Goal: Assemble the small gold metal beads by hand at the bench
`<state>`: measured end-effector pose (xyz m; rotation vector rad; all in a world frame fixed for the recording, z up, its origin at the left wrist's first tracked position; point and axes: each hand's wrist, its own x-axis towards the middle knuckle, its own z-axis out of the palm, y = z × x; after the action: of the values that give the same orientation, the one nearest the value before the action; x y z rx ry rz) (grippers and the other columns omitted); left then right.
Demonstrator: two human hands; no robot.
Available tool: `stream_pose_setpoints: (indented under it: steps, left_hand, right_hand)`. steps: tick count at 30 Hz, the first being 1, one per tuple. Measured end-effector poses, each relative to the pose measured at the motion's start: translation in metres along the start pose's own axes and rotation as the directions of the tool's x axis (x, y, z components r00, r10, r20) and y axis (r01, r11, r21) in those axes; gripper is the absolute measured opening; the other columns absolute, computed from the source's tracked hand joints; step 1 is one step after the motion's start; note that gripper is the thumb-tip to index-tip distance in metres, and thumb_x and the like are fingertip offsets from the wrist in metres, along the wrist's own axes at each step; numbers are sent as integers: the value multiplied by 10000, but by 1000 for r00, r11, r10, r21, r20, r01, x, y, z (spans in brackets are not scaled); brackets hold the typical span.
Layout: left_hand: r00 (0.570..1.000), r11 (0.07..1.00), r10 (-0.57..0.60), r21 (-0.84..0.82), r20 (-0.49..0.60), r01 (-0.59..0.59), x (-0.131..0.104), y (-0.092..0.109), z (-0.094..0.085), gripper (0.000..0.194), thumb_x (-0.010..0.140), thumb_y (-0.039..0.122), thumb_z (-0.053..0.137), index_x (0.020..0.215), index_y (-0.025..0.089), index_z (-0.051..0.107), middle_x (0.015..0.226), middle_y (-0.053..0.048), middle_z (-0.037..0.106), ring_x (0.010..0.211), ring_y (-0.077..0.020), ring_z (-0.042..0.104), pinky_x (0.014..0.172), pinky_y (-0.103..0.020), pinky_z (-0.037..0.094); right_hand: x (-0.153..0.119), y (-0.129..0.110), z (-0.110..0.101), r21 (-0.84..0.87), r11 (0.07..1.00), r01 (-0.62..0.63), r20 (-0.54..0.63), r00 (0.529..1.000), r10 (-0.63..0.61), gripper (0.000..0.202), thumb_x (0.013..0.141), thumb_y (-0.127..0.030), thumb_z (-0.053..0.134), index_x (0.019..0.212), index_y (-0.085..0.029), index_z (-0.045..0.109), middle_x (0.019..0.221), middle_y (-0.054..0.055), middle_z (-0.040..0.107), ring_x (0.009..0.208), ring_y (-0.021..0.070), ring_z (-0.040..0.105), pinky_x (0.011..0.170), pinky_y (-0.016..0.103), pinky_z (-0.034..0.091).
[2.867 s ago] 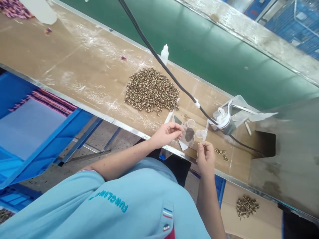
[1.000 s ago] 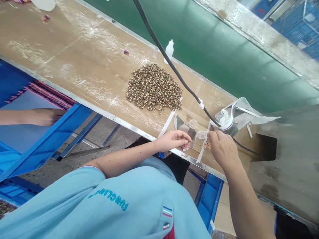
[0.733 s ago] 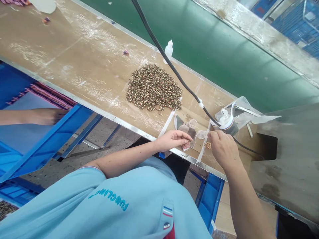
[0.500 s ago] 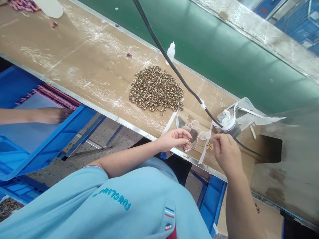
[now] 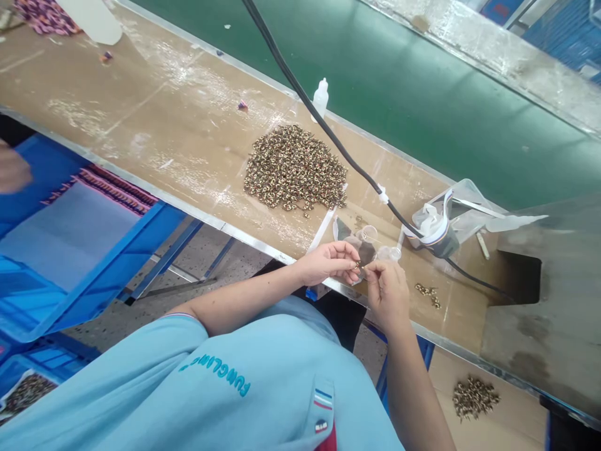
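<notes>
Over the near edge of the table, the left hand pinches a small piece. The right hand has thumb and forefinger pressed together at it; whether they grip the same piece or another is too small to tell.

Bare tabletop lies wide to the left of the heap; between heap and hands the strip is narrower, with white tape across it. Clear rings sit just beyond the fingers. A cluster lies to the right, short of the metal box. The cable slants across the view, and the bottle stands upright by the far edge.

The piece looks dark with gold, blurred at the fingertips. The heap's pieces are small, curled, pale gold and dark, with red flecks.

Teal letters on the light blue shirt, upside down, seem to read "FUNGLIN", the end lost in a fold.
</notes>
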<state>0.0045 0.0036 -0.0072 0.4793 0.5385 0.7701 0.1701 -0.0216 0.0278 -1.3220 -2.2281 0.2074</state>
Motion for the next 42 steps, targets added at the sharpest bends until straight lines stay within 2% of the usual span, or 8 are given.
stream_pose_setpoints:
  steps: [12, 18, 27, 33, 38, 42]
  left_hand:
    - [1000, 1000, -21, 7, 4, 21, 0, 1, 1, 370, 633, 294, 792, 826, 127, 524, 630, -9, 668, 568, -123, 657, 619, -266, 525]
    - [999, 999, -35, 9, 17, 35, 0, 2, 0, 357, 646, 286, 783, 822, 124, 518, 613, -20, 673, 575, -129, 662, 617, -262, 521]
    - [998, 998, -67, 13, 11, 66, 0, 3, 0, 345, 649, 262, 781, 809, 120, 511, 600, -25, 671, 582, -143, 672, 620, -273, 523]
    - [998, 998, -67, -1, -19, 67, 0, 1, 1, 354, 632, 248, 792, 803, 121, 510, 609, -25, 676, 581, -144, 674, 616, -279, 527]
    - [998, 999, -54, -10, -45, 54, 1, 1, 3, 343, 641, 248, 783, 808, 119, 513, 610, -23, 674, 591, -144, 677, 626, -278, 534]
    - [997, 999, -39, -11, -63, 38, 2, 0, 4, 345, 640, 256, 781, 808, 120, 512, 609, -26, 674, 589, -143, 675, 606, -264, 535]
  right_hand:
    - [0, 1, 3, -57, 998, 22, 31, 999, -21, 111, 914, -193, 436, 824, -224, 493, 778, 1, 613, 751, 148, 536, 688, 287, 344]
    - [0, 2, 4, -112, 989, 98, 17, 995, -97, 99, 909, -168, 448, 851, -213, 515, 806, 21, 625, 793, 147, 553, 730, 285, 362]
    - [-4, 7, 7, 16, 999, 36, 73, 997, -37, 129, 911, -187, 425, 858, -206, 541, 835, 57, 615, 793, 161, 561, 710, 285, 443]
    - [-8, 5, 11, -6, 1000, 6, 33, 999, -6, 142, 910, -189, 422, 881, -213, 559, 833, 57, 618, 798, 163, 572, 718, 294, 458]
    - [-12, 0, 13, -9, 1000, -20, -76, 997, 19, 128, 894, -166, 459, 938, -219, 568, 827, 40, 623, 811, 154, 585, 725, 280, 470]
    - [-17, -3, 15, -30, 998, -46, -153, 987, 41, 196, 874, -158, 496, 1024, -241, 593, 872, 42, 628, 815, 156, 601, 725, 287, 492]
